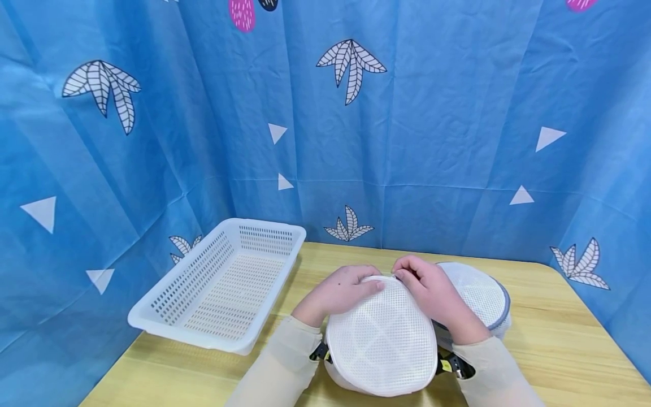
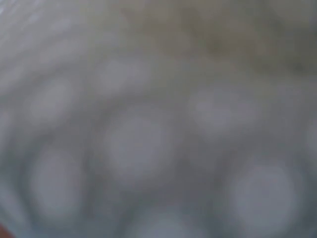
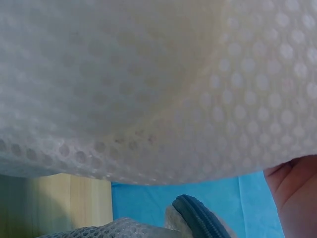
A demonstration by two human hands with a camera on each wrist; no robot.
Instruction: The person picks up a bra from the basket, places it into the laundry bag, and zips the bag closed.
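A round white mesh laundry bag (image 1: 383,339) stands tilted near the table's front edge, its flat mesh face towards me. My left hand (image 1: 343,291) holds its upper left rim, thumb lying over the mesh face. At the upper right of the rim my right hand (image 1: 432,291) pinches the edge with thumb and curled forefinger; whether a zip pull is between them is too small to tell. White mesh (image 3: 257,89) fills most of the right wrist view, with part of the right hand (image 3: 297,198) at its side. The left wrist view shows only blurred mesh (image 2: 143,144).
A second mesh bag (image 1: 475,291) with grey-blue trim stands behind my right hand, partly hidden by it. Its dark zip (image 3: 203,218) shows in the right wrist view. A white plastic basket (image 1: 274,299) sits at the left of the wooden table (image 1: 554,333). Blue curtain (image 1: 437,124) surrounds the table.
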